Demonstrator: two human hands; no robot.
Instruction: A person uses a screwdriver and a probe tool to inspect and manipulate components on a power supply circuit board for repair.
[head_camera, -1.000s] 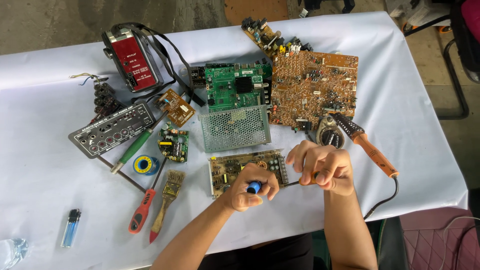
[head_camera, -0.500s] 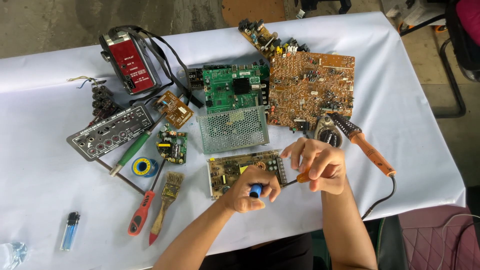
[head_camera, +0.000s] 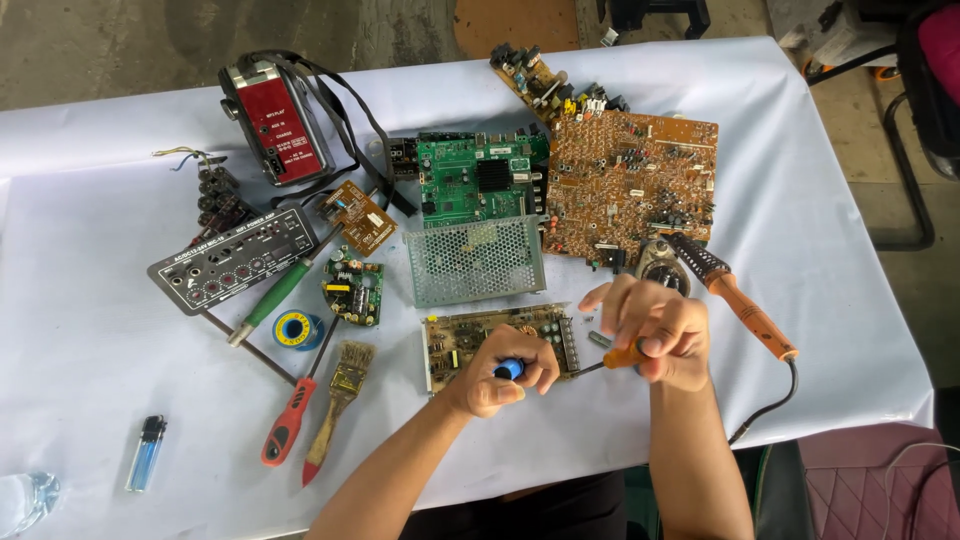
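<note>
Far left on the white-clothed table (head_camera: 90, 330), a blue lighter (head_camera: 146, 453) lies alone, and just up from it sits a grey perforated connector panel (head_camera: 232, 260). Next come a green-handled screwdriver (head_camera: 275, 297), a blue roll of solder wire (head_camera: 298, 329), a red-handled screwdriver (head_camera: 292, 418) and a small paintbrush (head_camera: 338, 400), side by side. Above them rests a red meter (head_camera: 278, 119) with its black strap. In the middle, a green circuit board (head_camera: 480, 180) sits behind a metal mesh cover (head_camera: 475, 260), and in front of that lies the brown power-supply board (head_camera: 497, 338). The left hand (head_camera: 500, 372) is closed around a blue-capped tool (head_camera: 509, 369), resting on that board's near edge. Just right, the right hand (head_camera: 655, 335) pinches an orange-handled tool (head_camera: 620, 355), its dark tip pointing at the board's right end. Beyond it lies a large brown circuit board (head_camera: 630, 185), and the orange-handled soldering iron (head_camera: 735, 300) rests untouched beside the right hand
</note>
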